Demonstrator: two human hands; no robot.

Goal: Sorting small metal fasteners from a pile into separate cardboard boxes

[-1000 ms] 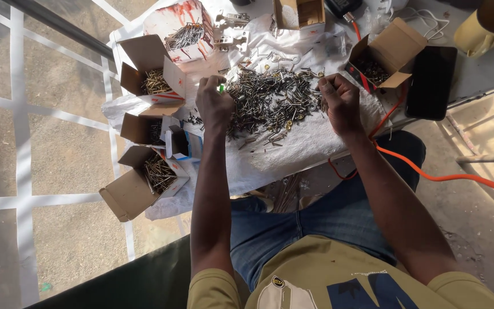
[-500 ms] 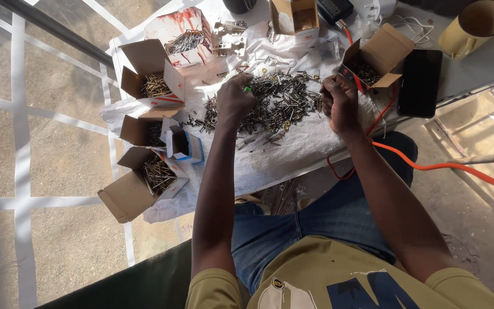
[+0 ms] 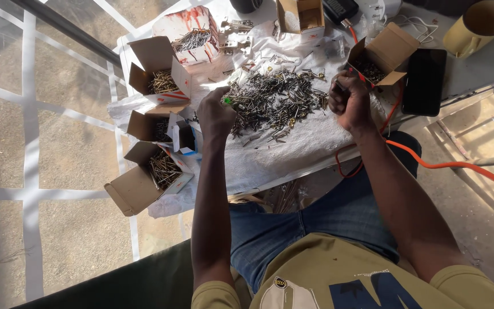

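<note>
A heap of dark and brass-coloured screws (image 3: 275,100) lies on a white cloth (image 3: 293,151) spread over a small table. My left hand (image 3: 215,114) rests at the heap's left edge, fingers closed around a small green piece. At the heap's right edge my right hand (image 3: 347,103) is curled into a fist, just below an open cardboard box of screws (image 3: 381,57); what it holds is hidden.
Several open cardboard boxes of screws (image 3: 158,83) stand along the table's left side, one (image 3: 147,177) at the near corner. A black phone (image 3: 424,80), a yellow mug (image 3: 478,26) and an orange cable (image 3: 447,166) are on the right. My knees are under the table.
My left hand has moved right from the boxes to the heap's left edge. My right hand has stayed at the heap's right side.
</note>
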